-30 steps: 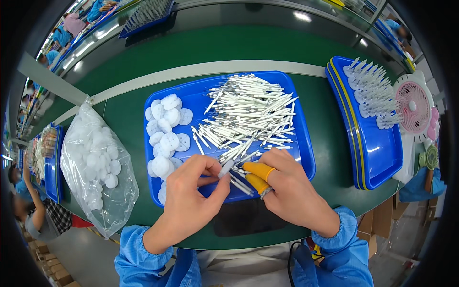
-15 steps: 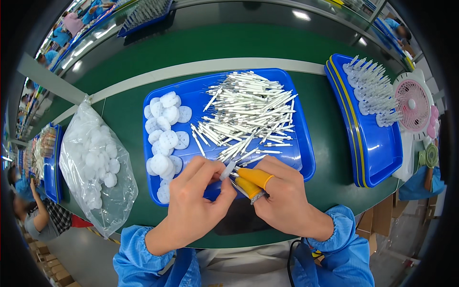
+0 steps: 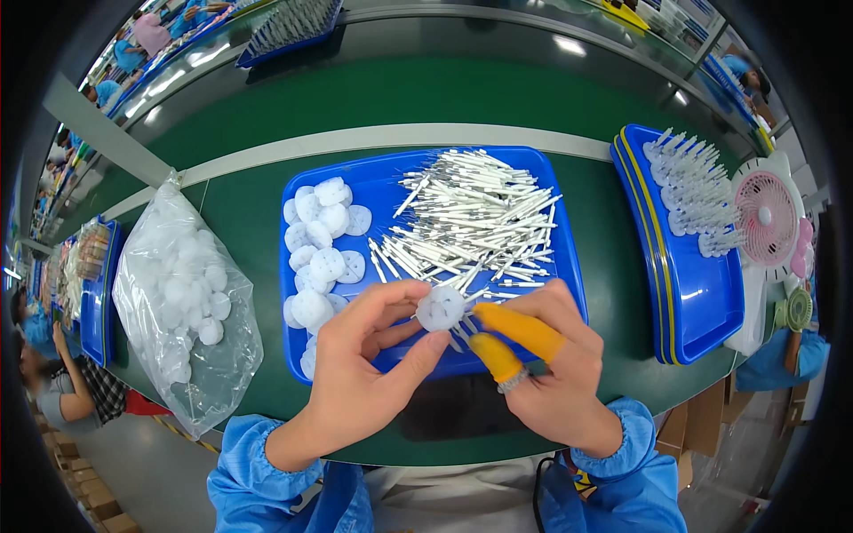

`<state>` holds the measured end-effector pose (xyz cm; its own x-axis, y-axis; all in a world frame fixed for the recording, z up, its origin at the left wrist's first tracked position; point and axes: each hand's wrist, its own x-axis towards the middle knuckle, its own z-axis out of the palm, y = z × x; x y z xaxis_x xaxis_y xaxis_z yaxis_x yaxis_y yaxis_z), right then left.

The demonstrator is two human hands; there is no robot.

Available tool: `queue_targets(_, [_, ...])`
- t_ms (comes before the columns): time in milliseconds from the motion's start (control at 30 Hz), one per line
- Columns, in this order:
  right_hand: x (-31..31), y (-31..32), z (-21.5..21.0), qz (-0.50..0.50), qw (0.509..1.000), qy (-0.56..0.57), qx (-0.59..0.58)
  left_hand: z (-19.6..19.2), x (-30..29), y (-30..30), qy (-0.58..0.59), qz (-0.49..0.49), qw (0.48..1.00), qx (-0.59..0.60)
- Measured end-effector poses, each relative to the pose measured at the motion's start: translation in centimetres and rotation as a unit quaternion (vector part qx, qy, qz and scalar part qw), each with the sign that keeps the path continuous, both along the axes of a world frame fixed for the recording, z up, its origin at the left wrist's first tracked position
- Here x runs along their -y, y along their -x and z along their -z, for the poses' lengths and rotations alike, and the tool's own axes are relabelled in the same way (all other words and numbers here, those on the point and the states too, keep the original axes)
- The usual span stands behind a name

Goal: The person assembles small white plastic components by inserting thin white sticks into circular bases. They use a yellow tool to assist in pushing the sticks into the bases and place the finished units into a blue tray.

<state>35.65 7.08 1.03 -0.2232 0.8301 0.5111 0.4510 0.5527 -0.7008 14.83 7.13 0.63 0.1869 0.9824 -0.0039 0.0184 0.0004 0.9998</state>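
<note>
A white round plastic disc [image 3: 442, 307] is pinched between the thumb and fingers of my left hand [image 3: 369, 355], over the near edge of a blue tray [image 3: 576, 298]. Several thin white rods [image 3: 462, 332] stick out from under the disc toward my right hand [image 3: 555, 360]. Yellow covers sit on my right thumb and index finger, which close around these rods beside the disc. A large heap of white rods with thin metal ends [image 3: 484, 213] fills the tray's right part. Loose white discs with small holes [image 3: 326, 264] lie piled along its left side.
A clear plastic bag of white discs [image 3: 187, 302] lies to the left. On the right, stacked blue trays [image 3: 702, 311] hold discs with upright rods [image 3: 693, 186]. A pink and white fan [image 3: 766, 213] stands beyond them. People work at far benches.
The disc has turned from edge-on to showing its flat face. My right fingers have spread slightly and shifted right. The whole view has moved a little.
</note>
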Motion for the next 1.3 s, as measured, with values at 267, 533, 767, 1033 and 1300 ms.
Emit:
queue_targets(267, [0.1, -0.1, -0.6, -0.033, 0.999, 0.007, 0.043, 0.5, -0.1, -0.1, -0.099, 0.011, 0.995, -0.002])
queue_targets(533, [-0.1, -0.2, -0.2, -0.031, 0.999, 0.001, 0.034, 0.5, -0.1, -0.2, -0.110, 0.000, 0.994, -0.021])
queue_targets(767, [0.1, -0.5, -0.2, -0.075, 0.996, 0.001, 0.050, 0.8, -0.1, -0.1, -0.105, 0.001, 0.994, -0.017])
queue_targets(1033, [0.0, -0.4, -0.3, -0.049, 0.997, 0.005, 0.052, 0.5, 0.1, -0.3, -0.099, 0.007, 0.995, -0.031])
queue_targets(1300, [-0.2, -0.8, -0.3, -0.034, 0.996, 0.019, 0.075, 0.8, 0.2, -0.3, -0.101, 0.025, 0.993, -0.052])
